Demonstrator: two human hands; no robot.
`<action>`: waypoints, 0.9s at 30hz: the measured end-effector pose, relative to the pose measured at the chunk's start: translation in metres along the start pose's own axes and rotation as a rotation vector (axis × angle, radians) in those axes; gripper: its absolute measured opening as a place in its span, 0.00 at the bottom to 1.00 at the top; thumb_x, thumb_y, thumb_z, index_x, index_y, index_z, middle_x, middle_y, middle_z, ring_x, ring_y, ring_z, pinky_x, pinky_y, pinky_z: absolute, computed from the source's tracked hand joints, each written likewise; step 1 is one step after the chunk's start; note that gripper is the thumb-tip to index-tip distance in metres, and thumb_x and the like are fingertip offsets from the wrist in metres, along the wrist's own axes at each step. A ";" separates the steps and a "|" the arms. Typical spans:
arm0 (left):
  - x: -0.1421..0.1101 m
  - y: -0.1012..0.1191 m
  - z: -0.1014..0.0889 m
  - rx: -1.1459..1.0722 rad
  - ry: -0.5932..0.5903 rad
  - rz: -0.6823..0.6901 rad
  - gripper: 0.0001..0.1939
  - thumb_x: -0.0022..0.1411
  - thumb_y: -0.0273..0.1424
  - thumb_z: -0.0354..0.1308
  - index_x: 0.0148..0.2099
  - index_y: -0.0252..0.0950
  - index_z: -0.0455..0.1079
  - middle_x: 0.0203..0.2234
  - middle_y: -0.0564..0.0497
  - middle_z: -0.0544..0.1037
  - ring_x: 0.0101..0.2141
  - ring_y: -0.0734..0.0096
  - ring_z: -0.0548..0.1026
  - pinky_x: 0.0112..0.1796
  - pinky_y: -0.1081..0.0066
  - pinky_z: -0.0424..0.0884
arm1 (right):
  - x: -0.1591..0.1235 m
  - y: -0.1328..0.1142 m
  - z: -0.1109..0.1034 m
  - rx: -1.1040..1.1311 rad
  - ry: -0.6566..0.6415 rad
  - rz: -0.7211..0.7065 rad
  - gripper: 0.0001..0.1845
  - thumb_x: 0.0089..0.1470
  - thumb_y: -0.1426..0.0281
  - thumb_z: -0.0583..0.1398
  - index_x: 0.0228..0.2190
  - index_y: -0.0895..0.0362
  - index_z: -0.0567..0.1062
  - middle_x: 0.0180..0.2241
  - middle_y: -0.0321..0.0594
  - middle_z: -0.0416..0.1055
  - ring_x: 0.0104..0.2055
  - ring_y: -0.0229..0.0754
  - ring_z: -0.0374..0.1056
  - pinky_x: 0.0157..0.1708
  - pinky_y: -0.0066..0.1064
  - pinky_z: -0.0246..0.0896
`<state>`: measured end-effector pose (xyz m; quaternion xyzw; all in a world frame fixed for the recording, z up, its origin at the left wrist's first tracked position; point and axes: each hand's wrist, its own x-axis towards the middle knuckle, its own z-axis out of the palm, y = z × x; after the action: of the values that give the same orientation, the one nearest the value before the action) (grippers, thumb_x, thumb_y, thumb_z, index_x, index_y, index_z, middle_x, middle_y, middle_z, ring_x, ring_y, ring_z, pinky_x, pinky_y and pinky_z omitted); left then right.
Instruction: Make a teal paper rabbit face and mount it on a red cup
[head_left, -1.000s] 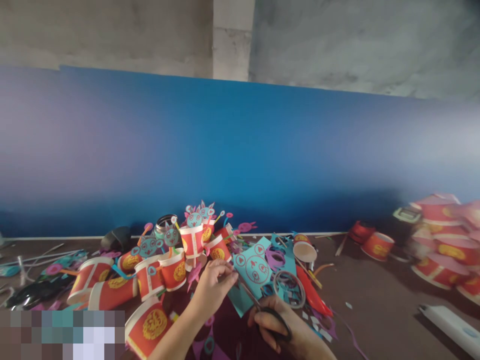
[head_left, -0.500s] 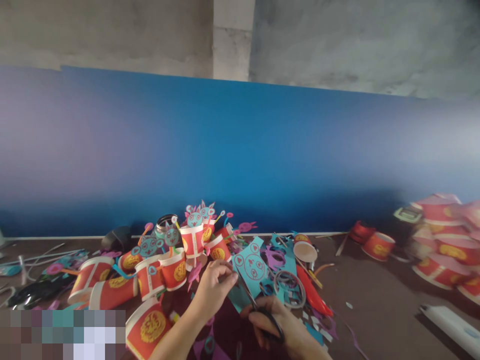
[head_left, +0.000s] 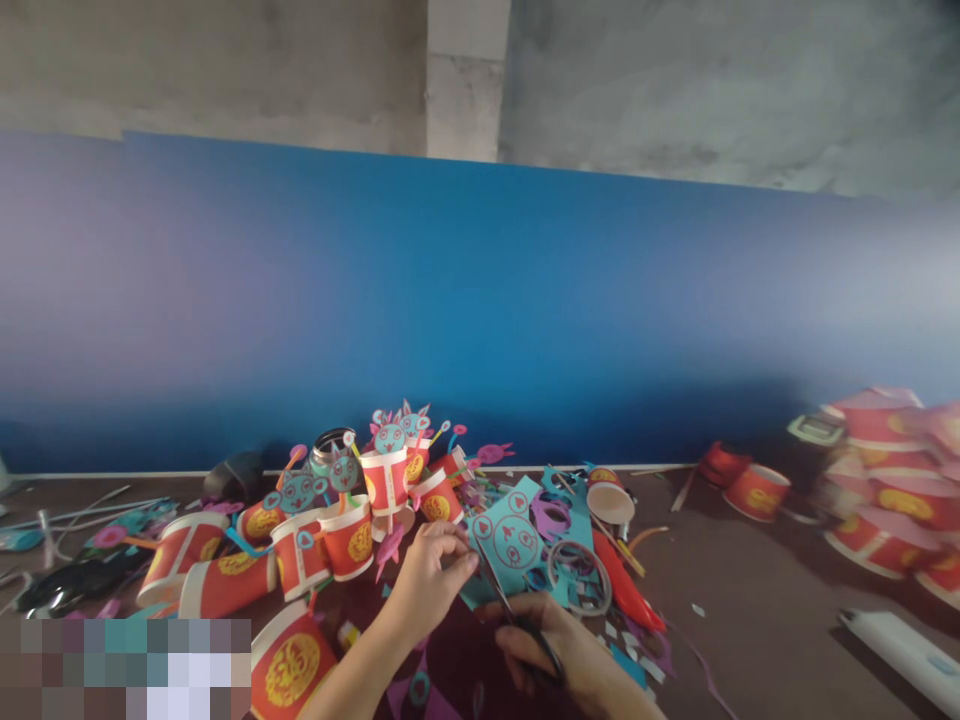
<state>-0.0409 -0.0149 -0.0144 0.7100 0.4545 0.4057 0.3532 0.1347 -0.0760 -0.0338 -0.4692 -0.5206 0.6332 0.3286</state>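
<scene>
My left hand (head_left: 433, 572) is closed in a pinch on the near left edge of a light-blue paper sheet (head_left: 513, 541). Drawn in red on that sheet are a round face and small circles with hearts. In my right hand (head_left: 551, 628) are dark-handled scissors (head_left: 501, 594), their blades pointing up and left along the sheet's near edge, close to my left fingertips. Whether the blades are parted is too small to tell. Left of my hands, a red paper cup (head_left: 294, 660) with a yellow print lies tilted beside my left forearm.
Several red cups with paper faces and pipe cleaners (head_left: 384, 480) crowd the left. Right of the sheet lie a clear tape roll (head_left: 579, 578), a red tool (head_left: 626, 585) and paper scraps. Stacked cups (head_left: 889, 500) and a white device (head_left: 907, 660) are farther right. A blue panel (head_left: 480, 300) stands behind.
The blue sheet has turned clockwise and shifted slightly right. My left hand stays pinched near its edge. The scissors have moved only slightly in my right hand.
</scene>
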 end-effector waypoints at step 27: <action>0.000 0.003 -0.002 0.000 -0.021 -0.012 0.09 0.51 0.32 0.56 0.21 0.37 0.70 0.34 0.48 0.75 0.41 0.61 0.69 0.43 0.67 0.63 | 0.004 0.002 0.007 -0.039 0.054 -0.051 0.25 0.44 0.55 0.62 0.36 0.64 0.75 0.12 0.29 0.63 0.13 0.29 0.54 0.15 0.22 0.44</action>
<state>-0.0415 -0.0153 -0.0111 0.7115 0.4549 0.3960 0.3606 0.1266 -0.0759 -0.0363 -0.4788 -0.5359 0.6013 0.3493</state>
